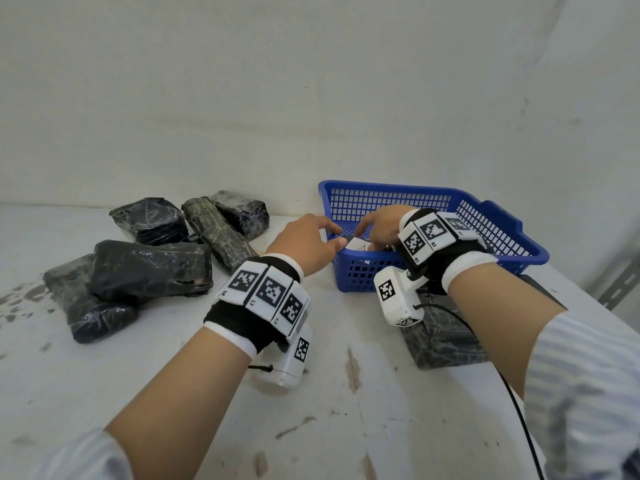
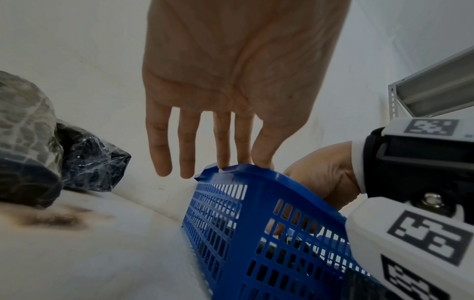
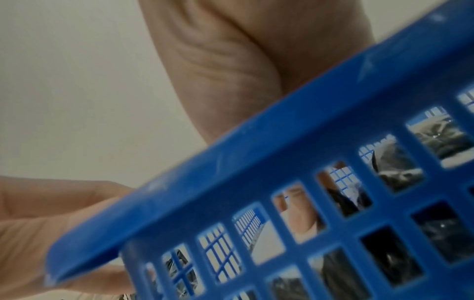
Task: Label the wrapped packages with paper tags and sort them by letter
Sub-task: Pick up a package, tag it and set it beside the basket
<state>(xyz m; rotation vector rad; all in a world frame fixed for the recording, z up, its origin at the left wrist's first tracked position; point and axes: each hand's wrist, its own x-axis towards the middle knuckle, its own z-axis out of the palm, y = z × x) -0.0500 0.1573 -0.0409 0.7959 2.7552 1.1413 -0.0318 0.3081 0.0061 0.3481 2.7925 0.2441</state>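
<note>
Tagging step: my left hand [image 1: 304, 242], fingers straight, touches the blue basket [image 1: 498, 216] rim; my right hand [image 1: 381, 226] apparently pinches a paper tag [image 1: 358, 245] inside. Next: press tag flat on package.

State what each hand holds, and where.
Left hand holds nothing; straight fingers touch the basket rim. Right hand reaches inside toward a paper tag; grip hidden.

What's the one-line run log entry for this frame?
left hand: open, fingers on blue basket rim | right hand: inside basket at paper tag, grip unclear | unlabeled wrapped packages: piled left
</note>
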